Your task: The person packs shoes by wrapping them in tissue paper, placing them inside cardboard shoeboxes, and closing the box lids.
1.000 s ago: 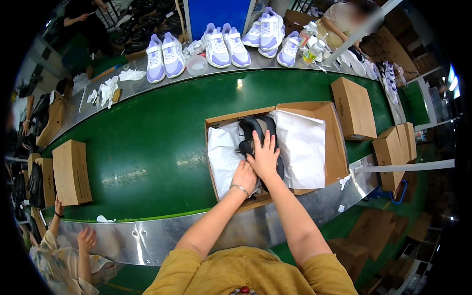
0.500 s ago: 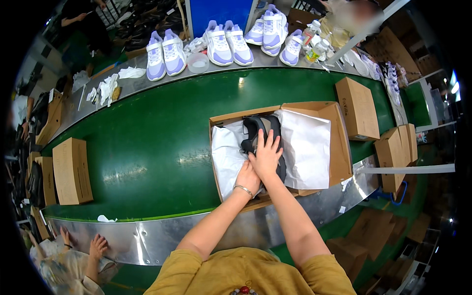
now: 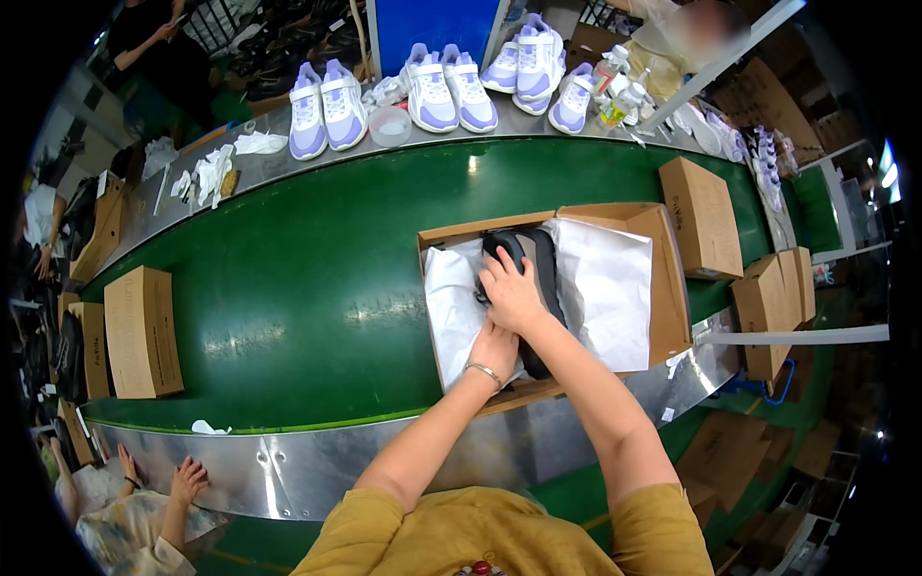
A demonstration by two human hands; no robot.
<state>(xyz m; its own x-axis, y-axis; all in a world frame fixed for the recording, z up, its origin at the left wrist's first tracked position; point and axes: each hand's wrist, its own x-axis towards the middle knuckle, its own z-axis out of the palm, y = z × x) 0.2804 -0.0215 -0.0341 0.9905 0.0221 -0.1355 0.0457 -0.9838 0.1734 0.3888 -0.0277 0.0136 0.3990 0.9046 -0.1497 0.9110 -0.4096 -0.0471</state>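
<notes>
An open cardboard shoe box [image 3: 672,298] lies on the green conveyor belt [image 3: 307,278], lined with white tissue paper [image 3: 605,288]. Dark shoes [image 3: 533,259] lie in it between the paper sheets. My right hand [image 3: 511,293] presses flat on the dark shoes, fingers spread toward the box's far end. My left hand [image 3: 492,350], with a bracelet at the wrist, rests just below it on the shoes and the left sheet of paper. Whether either hand grips anything is hidden.
Closed cardboard boxes lie on the belt at the left [image 3: 142,331] and right [image 3: 701,216], more stacked at the far right [image 3: 773,298]. Pairs of white-and-purple sneakers [image 3: 437,91] stand on the far metal ledge. Another person's hands [image 3: 182,480] are at the lower left.
The box has drifted slightly right with the belt. My hands stay pressed on the dark shoes, the right hand's fingers a little more closed together.
</notes>
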